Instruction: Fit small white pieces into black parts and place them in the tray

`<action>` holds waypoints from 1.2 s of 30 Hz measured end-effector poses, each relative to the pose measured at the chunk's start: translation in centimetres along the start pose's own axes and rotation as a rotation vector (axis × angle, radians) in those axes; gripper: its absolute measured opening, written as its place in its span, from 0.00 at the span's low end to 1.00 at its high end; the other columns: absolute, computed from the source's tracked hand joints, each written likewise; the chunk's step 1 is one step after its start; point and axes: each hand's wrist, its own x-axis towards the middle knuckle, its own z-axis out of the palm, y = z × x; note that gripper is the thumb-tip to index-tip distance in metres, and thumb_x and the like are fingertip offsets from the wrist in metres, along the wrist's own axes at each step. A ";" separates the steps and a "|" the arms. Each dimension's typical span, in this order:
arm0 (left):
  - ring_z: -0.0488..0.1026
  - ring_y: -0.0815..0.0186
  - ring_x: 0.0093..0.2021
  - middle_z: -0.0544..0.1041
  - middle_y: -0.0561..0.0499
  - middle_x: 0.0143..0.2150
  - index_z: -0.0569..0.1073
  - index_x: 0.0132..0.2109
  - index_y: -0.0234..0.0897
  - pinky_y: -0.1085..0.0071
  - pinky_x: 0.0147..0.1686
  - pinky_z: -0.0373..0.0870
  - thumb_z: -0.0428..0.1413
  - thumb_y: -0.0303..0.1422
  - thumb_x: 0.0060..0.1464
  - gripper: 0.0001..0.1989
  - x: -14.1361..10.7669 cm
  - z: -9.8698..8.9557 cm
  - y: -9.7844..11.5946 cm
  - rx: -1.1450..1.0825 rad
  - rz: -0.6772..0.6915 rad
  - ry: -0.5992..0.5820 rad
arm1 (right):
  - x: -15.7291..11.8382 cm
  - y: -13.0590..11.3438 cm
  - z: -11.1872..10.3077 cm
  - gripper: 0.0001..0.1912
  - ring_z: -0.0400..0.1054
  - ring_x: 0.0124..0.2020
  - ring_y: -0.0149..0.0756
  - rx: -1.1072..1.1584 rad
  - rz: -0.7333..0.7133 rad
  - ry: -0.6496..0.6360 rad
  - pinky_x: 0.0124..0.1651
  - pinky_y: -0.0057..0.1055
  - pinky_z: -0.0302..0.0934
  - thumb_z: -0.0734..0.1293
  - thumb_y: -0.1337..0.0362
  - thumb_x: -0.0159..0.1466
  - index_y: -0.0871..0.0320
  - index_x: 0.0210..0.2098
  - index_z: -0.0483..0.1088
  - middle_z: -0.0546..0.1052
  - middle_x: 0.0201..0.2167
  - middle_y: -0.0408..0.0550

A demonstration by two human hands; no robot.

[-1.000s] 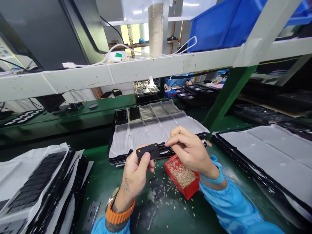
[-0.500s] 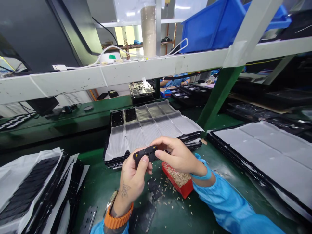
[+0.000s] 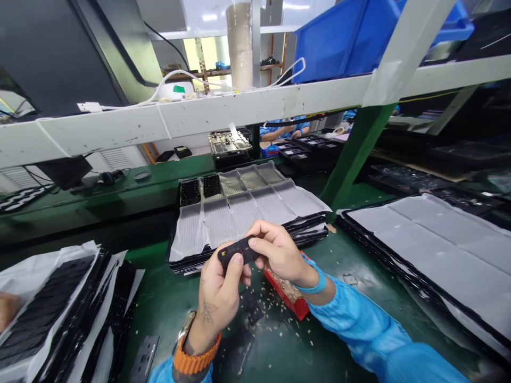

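Observation:
A small black plate with a yellow spot is held between both hands above the green table. My left hand grips its left end, thumb on the face. Thumb and fingers of my right hand close on its right end. Below my right hand, a red box of small tan pieces is partly covered by the wrist. Loose tan pieces and a dark part lie on the table beneath the hands.
Lined trays are stacked ahead, with another stack at right. At left, a tray of black parts has another person's hand at its edge. A white shelf beam crosses above. Across the bench sits a person in blue.
My right thumb has moved onto the plate's right end, covering the yellow spot there. Another person's hand has come into view at the far left.

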 end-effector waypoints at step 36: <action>0.58 0.71 0.14 0.60 0.59 0.11 0.68 0.24 0.39 0.74 0.19 0.57 0.52 0.38 0.62 0.18 1.1 -1.1 0.0 -0.071 -0.239 0.131 | -0.4 -1.4 -1.2 0.10 0.64 0.16 0.24 -0.370 -0.021 -0.142 0.20 0.21 0.56 0.69 0.59 0.65 0.60 0.36 0.69 0.69 0.19 0.37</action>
